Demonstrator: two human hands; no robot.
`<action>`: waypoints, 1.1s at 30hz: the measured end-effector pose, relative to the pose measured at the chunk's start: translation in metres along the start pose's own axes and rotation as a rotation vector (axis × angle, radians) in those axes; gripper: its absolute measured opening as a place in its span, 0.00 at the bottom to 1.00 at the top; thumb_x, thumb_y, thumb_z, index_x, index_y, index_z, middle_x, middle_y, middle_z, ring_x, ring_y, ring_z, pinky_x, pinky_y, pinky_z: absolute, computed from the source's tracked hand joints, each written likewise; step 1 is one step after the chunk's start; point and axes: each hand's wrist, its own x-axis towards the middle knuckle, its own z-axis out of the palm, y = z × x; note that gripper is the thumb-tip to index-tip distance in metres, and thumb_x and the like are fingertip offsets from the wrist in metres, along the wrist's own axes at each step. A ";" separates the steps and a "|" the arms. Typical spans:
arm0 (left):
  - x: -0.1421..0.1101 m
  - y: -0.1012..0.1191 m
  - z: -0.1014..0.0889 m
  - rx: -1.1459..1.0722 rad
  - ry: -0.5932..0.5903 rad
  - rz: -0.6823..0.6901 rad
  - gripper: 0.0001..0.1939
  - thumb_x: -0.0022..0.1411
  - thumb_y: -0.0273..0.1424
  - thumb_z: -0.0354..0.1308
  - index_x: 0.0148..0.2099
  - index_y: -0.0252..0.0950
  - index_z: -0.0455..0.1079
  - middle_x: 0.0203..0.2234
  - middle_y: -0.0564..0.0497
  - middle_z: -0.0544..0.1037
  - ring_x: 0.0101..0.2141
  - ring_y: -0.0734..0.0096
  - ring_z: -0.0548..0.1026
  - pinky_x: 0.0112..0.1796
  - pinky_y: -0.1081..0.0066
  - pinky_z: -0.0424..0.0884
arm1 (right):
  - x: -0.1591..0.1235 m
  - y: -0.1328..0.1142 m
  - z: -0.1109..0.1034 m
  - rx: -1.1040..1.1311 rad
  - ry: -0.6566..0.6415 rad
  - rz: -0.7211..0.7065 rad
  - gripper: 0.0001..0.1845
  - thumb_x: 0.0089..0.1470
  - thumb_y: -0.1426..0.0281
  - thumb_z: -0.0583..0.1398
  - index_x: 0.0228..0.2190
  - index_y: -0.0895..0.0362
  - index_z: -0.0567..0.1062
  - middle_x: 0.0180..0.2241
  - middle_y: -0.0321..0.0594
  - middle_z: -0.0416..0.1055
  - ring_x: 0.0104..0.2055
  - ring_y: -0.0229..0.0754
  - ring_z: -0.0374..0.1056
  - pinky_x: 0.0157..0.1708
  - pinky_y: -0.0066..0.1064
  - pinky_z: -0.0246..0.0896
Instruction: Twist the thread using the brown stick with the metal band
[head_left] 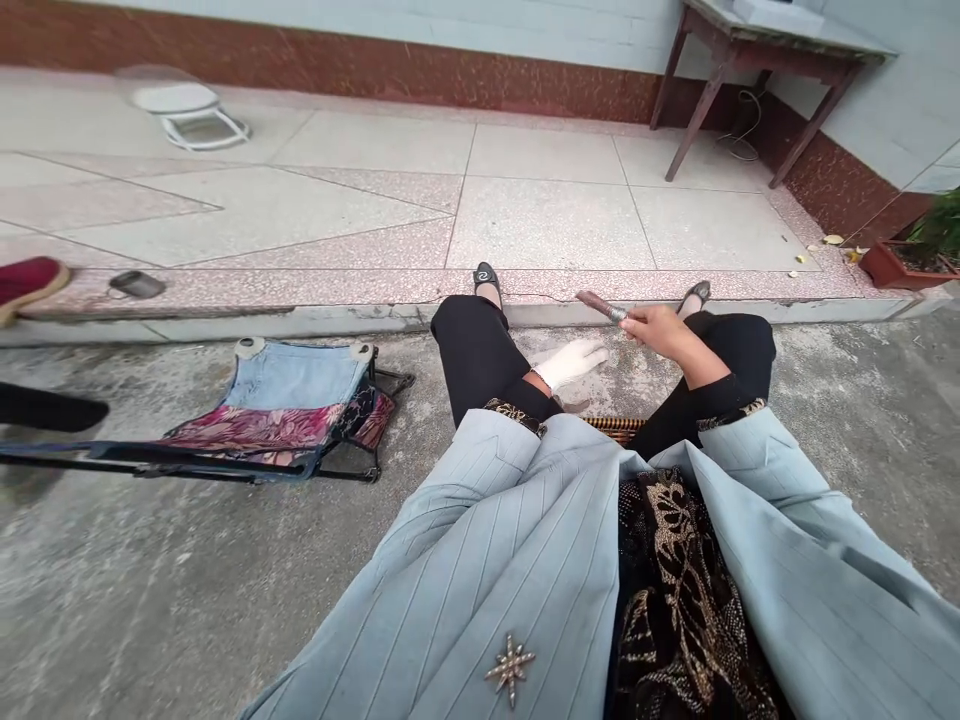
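Note:
My left hand [571, 362] wears a white glove and hangs open over the concrete ground, holding nothing. My right hand [664, 335] is bare and grips a brown rod-shaped handle with a metal collar [600, 307], whose far end points left toward the gloved fingers. The two hands are close but apart. Both hands reach out past my black-trousered knees, below pale blue pinstriped sleeves. A woven brown-and-yellow strip [613, 428] shows between my legs, mostly hidden by my jacket.
A low folding stool with denim and floral fabric [292, 400] lies to my left. A concrete step edge [480, 315] runs in front of my feet. Beyond are a red shoe [26, 285], a grey object [136, 285], a wooden table [757, 70] and a potted plant [911, 260].

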 end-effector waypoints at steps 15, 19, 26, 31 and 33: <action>-0.005 0.002 -0.009 0.040 -0.009 0.104 0.14 0.65 0.39 0.49 0.34 0.35 0.69 0.27 0.51 0.73 0.31 0.70 0.69 0.37 0.70 0.63 | -0.004 0.004 0.003 -0.362 -0.743 -0.088 0.06 0.51 0.67 0.66 0.27 0.57 0.81 0.20 0.36 0.71 0.24 0.36 0.64 0.27 0.29 0.55; -0.003 0.021 -0.011 -0.396 0.026 0.026 0.19 0.65 0.47 0.49 0.32 0.36 0.65 0.20 0.57 0.63 0.22 0.76 0.60 0.29 0.72 0.62 | -0.023 -0.002 -0.024 0.285 -0.585 -0.270 0.16 0.51 0.57 0.64 0.32 0.58 0.80 0.22 0.32 0.69 0.24 0.33 0.60 0.27 0.28 0.55; -0.040 0.033 0.011 -0.356 -0.078 -0.004 0.20 0.69 0.44 0.48 0.33 0.35 0.68 0.20 0.56 0.62 0.22 0.76 0.59 0.26 0.72 0.57 | -0.024 -0.001 -0.015 0.383 -0.011 -0.157 0.13 0.55 0.61 0.58 0.25 0.57 0.71 0.21 0.33 0.63 0.23 0.35 0.58 0.26 0.29 0.52; -0.058 0.043 0.004 0.090 -0.089 0.015 0.15 0.68 0.36 0.48 0.34 0.36 0.71 0.26 0.51 0.72 0.31 0.68 0.70 0.34 0.69 0.62 | -0.017 0.010 0.005 -0.048 0.073 -0.102 0.13 0.59 0.62 0.57 0.31 0.58 0.76 0.27 0.39 0.71 0.31 0.40 0.64 0.31 0.31 0.50; -0.059 0.049 -0.007 0.205 -0.099 0.037 0.14 0.68 0.36 0.48 0.34 0.37 0.71 0.28 0.51 0.74 0.32 0.68 0.71 0.36 0.69 0.62 | -0.019 0.010 0.009 -0.211 0.052 -0.084 0.14 0.61 0.62 0.57 0.36 0.57 0.79 0.32 0.44 0.75 0.34 0.43 0.66 0.32 0.32 0.49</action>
